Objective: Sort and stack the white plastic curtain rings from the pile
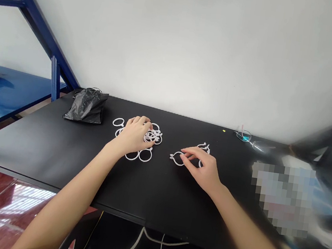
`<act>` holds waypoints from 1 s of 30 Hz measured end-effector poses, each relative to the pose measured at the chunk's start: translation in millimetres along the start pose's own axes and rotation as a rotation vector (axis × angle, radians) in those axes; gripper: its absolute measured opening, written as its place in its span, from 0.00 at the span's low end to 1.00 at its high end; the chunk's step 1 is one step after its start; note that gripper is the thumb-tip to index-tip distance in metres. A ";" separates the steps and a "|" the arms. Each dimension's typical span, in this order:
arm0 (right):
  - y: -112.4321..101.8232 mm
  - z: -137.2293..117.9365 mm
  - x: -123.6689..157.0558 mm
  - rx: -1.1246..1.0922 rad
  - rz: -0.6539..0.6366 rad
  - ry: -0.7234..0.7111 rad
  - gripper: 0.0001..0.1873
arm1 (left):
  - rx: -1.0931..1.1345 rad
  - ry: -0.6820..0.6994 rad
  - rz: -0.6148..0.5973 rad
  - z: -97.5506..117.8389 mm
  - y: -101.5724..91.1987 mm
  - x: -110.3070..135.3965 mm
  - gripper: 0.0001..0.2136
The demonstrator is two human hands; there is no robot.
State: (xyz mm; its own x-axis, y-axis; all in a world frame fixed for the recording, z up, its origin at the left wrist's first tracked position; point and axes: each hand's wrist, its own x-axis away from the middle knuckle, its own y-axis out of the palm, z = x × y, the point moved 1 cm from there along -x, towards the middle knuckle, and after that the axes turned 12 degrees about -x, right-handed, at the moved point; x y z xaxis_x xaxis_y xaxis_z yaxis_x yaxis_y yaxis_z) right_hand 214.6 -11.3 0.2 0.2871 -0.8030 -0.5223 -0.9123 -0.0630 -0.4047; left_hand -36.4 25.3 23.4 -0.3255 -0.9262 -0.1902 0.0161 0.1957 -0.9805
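Observation:
A heap of white plastic rings (152, 135) lies on the black table (42, 144). My left hand (135, 134) rests on the left side of that heap, fingers curled over several rings. My right hand (201, 166) is lower and to the right, its fingertips pinching a single white ring (177, 158) against the tabletop. Two more white rings (204, 148) lie just behind that hand.
A crumpled black plastic bag (87, 105) sits at the table's back left. A small clear object (244, 136) lies near the wall at the back right. A blue metal frame (54, 80) stands to the left; white cables (149, 241) hang under the table's front edge.

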 end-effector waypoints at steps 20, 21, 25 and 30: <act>-1.1 6.9 2.0 0.103 -0.173 -0.040 0.06 | 0.540 0.269 0.121 59.4 11.5 13.1 0.27; -1.3 4.5 1.6 0.092 -0.148 -0.059 0.06 | 0.614 0.217 0.086 60.1 12.9 13.4 0.31; 0.0 -6.5 0.5 0.029 -0.115 -0.115 0.07 | 0.954 0.167 -0.092 64.2 11.7 12.9 0.28; 3.5 -12.3 1.0 -0.110 -0.065 -0.128 0.06 | 1.282 0.252 -0.216 72.7 6.2 13.5 0.16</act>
State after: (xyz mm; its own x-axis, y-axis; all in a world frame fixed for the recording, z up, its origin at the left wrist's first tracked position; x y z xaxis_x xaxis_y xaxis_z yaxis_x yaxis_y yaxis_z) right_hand 208.2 -19.5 7.5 0.3746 -0.7138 -0.5917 -0.9152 -0.1824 -0.3594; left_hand 28.0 -9.4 11.1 -0.5973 -0.7883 -0.1478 0.7732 -0.5169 -0.3674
